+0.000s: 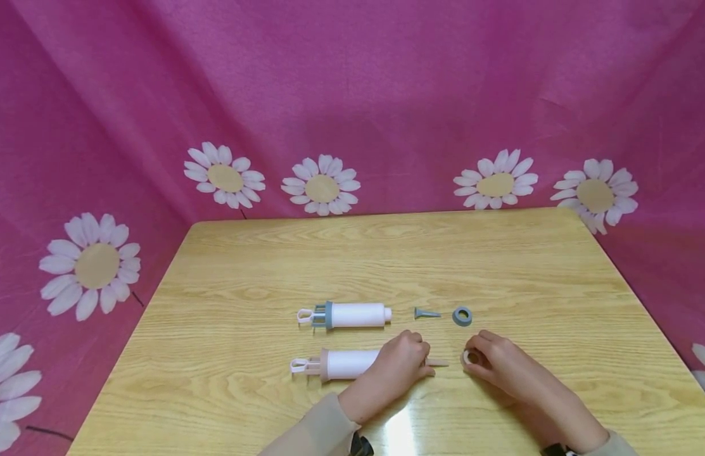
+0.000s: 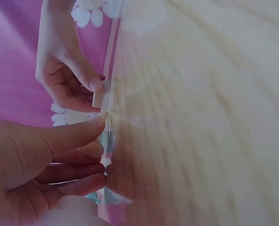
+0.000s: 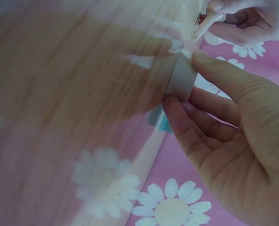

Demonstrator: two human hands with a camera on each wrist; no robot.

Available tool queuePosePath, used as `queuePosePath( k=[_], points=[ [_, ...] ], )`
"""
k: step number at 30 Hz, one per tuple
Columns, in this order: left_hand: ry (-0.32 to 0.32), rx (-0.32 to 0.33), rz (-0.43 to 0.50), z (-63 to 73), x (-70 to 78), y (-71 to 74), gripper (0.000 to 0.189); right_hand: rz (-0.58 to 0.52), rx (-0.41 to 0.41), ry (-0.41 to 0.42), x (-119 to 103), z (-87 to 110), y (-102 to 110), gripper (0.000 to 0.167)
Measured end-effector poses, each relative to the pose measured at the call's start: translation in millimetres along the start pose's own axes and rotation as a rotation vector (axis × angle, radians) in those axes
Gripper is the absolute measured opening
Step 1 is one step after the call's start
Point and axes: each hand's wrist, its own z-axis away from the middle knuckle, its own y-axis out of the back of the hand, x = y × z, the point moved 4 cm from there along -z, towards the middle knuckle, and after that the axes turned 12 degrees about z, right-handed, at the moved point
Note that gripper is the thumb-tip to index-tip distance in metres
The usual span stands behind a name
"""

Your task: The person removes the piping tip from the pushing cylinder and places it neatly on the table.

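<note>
My left hand (image 1: 399, 360) pinches a beige tapered nozzle (image 1: 439, 363) near the tabletop; its slim tip points right. Partly behind that wrist lies a white syringe-like tube (image 1: 348, 365) with a beige collar (image 1: 324, 365) and a pull handle (image 1: 299, 365). Thumb and fingers of my right hand (image 1: 505, 366) grip a beige ring (image 3: 181, 79), held on edge or tilted close to the table in the right wrist view. A small gap separates nozzle and ring.
Farther back lies a second white tube (image 1: 358, 315) with a grey-blue collar (image 1: 329, 315). To its right are a grey-blue nozzle (image 1: 426, 313) and a grey-blue ring (image 1: 457, 317). A pink flowered cloth (image 1: 386, 114) surrounds the wooden table (image 1: 386, 259).
</note>
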Motion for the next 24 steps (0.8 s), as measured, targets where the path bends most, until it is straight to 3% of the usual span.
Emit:
queuePosePath(
  k=[8,13,24],
  points=[
    [0.012,-0.013,-0.059,0.0,3.1,-1.5,0.029,-0.008,-0.029,-0.019,-0.4,-0.4,0.5,0.018],
    [0.001,-0.014,-0.095,0.0,4.4,-2.7,0.030,-0.003,0.006,-0.003,-0.2,0.5,0.8,0.018],
    [0.008,-0.032,-0.073,-0.3,3.5,-3.9,0.030,-0.027,-0.036,-0.034,-0.3,0.3,1.1,0.018]
  ],
)
